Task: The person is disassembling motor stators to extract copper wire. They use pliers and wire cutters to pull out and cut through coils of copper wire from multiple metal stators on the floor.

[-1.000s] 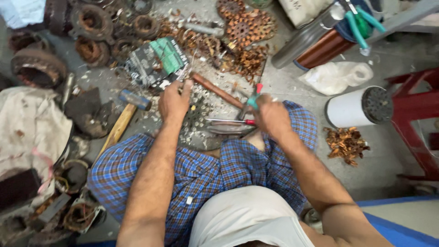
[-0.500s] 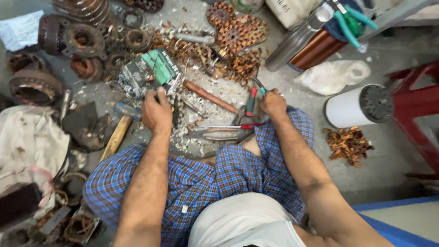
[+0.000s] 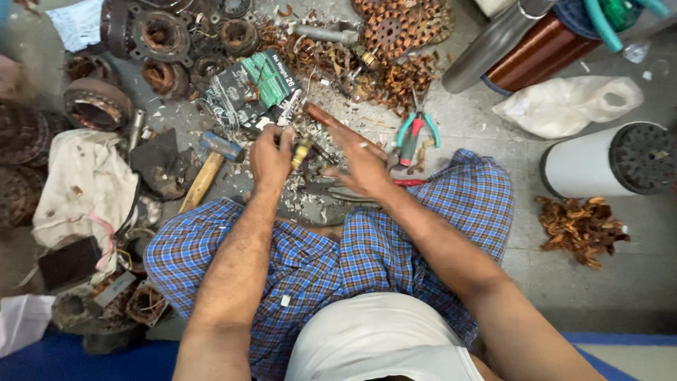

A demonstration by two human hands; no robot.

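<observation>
Cloth (image 3: 84, 183) at far left of frame, hammer (image 3: 208, 166) just right of it on the floor. Left hand (image 3: 271, 155) at centre, closed around a small brass part (image 3: 302, 152). Right hand (image 3: 363, 162) just beside, fingers spread, empty, over metal scraps. Pliers (image 3: 416, 134) to its upper right; white cylinder (image 3: 606, 169) at far right.

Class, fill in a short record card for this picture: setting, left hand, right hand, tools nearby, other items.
Setting: grey concrete floor, person seated in a blue checked wrap
Left hand: closed on a small brass-coloured cylindrical part
Right hand: open, fingers spread, beside that part
Tools nearby: teal-handled pliers; wooden-handled hammer
Other items: white plastic cylinder with black end; heap of copper wire scraps
</observation>
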